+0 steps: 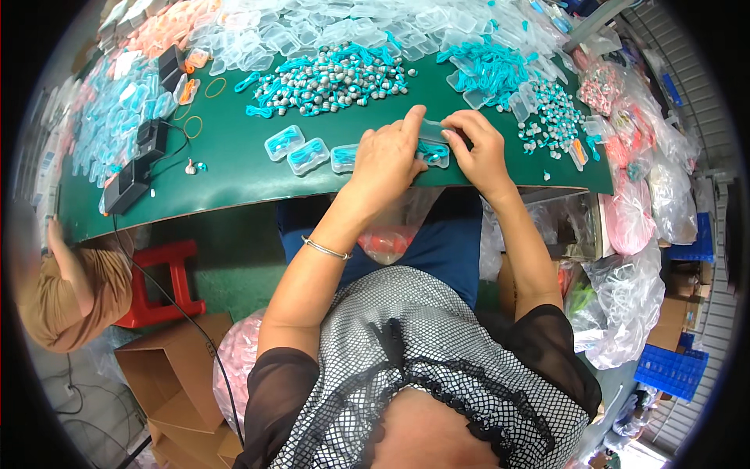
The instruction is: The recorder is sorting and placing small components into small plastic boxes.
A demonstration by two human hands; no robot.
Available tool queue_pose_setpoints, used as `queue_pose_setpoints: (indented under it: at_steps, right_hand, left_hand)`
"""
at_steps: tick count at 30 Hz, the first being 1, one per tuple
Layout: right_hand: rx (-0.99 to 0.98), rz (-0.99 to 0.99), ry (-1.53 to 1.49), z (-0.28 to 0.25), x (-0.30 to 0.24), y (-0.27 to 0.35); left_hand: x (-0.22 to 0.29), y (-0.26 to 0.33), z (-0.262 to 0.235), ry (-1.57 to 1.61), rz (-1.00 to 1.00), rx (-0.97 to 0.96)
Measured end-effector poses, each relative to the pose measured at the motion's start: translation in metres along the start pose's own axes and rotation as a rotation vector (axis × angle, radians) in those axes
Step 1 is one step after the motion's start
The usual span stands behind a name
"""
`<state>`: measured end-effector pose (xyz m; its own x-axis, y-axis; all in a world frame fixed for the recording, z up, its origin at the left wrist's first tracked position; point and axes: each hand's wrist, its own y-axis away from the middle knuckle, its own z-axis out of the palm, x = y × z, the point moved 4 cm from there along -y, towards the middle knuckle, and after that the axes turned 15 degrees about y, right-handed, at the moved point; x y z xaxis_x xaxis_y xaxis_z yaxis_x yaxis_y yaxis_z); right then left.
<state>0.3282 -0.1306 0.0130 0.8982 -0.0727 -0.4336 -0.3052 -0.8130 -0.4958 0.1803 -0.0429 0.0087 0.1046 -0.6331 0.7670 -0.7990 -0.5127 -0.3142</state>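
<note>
At the near edge of the green table, both hands are on a small clear plastic case [434, 154] with coiled teal cord inside. Its clear lid [433, 130] stands raised. My left hand [387, 154] has its thumb against the case, with the index finger stretched toward the lid. The thumb and index finger of my right hand [478, 150] pinch the lid's right side. Another case with teal cord [343, 159] lies partly under my left hand. Farther left sit two more filled cases, one behind [284, 143] and one in front [308, 157].
Beyond my hands spreads a heap of teal cords with grey round ends [328, 82]; a teal cord pile [488, 70] lies right of it. Empty clear cases [312, 31] cover the far side. Black boxes [129, 184] stand left, near another person's arm [70, 262].
</note>
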Motion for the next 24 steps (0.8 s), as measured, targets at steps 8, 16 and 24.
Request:
queue_pose_setpoints:
  at_steps: [8,16,24]
  right_hand:
    - [-0.012,-0.297,0.136,-0.005,-0.021,0.029]
    - [-0.044,-0.157,-0.041,0.007,-0.009,0.021]
    - [0.014,-0.320,0.112,-0.009,0.004,-0.016]
  left_hand:
    - [-0.002,-0.003,-0.003,-0.088,0.147,-0.071]
    - [-0.008,-0.006,-0.005,-0.159,0.273,-0.123]
    - [-0.003,0.007,-0.022,-0.337,0.351,-0.017]
